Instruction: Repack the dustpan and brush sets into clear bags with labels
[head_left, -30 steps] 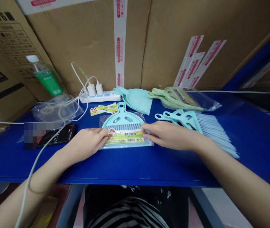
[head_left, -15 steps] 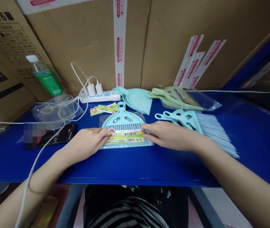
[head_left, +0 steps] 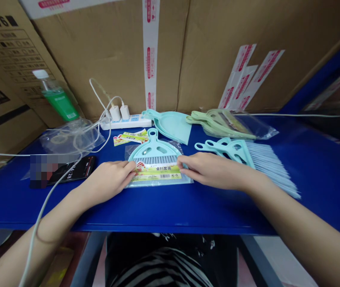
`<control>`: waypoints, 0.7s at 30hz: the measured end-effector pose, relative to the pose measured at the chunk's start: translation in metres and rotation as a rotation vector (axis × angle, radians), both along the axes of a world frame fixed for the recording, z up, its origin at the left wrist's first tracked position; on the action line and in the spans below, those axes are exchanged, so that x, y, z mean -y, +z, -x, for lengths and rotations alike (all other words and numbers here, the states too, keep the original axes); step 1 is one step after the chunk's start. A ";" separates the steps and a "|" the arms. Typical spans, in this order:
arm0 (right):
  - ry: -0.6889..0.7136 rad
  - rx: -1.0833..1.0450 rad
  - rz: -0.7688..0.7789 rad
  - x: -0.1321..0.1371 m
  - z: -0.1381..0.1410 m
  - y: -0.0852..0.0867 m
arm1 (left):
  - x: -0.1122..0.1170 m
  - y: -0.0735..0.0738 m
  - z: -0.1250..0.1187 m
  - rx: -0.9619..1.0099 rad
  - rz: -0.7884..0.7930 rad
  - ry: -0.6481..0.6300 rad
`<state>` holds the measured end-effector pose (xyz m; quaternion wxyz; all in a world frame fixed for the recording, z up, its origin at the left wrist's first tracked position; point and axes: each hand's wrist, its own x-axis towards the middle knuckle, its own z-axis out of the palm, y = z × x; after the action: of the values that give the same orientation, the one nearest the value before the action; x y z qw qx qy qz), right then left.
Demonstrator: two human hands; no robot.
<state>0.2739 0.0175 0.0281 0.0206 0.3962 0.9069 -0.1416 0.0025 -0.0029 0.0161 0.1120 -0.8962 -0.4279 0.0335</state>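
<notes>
A clear bag holding a teal dustpan and brush with a yellow-green label card (head_left: pixel 157 172) lies flat on the blue shelf (head_left: pixel 170 207) in front of me. My left hand (head_left: pixel 110 180) has its fingers curled, pinching the bag's left edge at the label. My right hand (head_left: pixel 210 169) grips the bag's right edge, fingers pressed together. Both forearms rest over the shelf's front edge.
Loose teal brushes (head_left: pixel 247 156) lie just right of my right hand, a bare teal dustpan (head_left: pixel 171 125) and a bag of green sets (head_left: pixel 226 123) behind. Spare label cards (head_left: pixel 130 137), a power strip (head_left: pixel 126 120), clear bags (head_left: pixel 74 137), a green bottle (head_left: pixel 57 97), a black phone (head_left: pixel 74 170) and a white cable (head_left: pixel 47 199) sit left. Cardboard boxes (head_left: pixel 113 52) wall the back.
</notes>
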 end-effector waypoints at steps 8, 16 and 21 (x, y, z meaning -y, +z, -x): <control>-0.013 0.012 0.004 0.001 0.001 0.001 | 0.001 0.000 0.002 0.029 -0.007 -0.020; -0.010 0.000 -0.001 0.001 0.001 0.001 | 0.000 0.000 0.001 0.027 0.001 -0.014; -0.004 -0.006 -0.003 0.000 0.000 0.000 | 0.000 -0.001 0.001 0.045 0.014 -0.008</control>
<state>0.2739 0.0175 0.0277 0.0167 0.3978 0.9063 -0.1414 0.0015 -0.0025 0.0150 0.0962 -0.8993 -0.4263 0.0159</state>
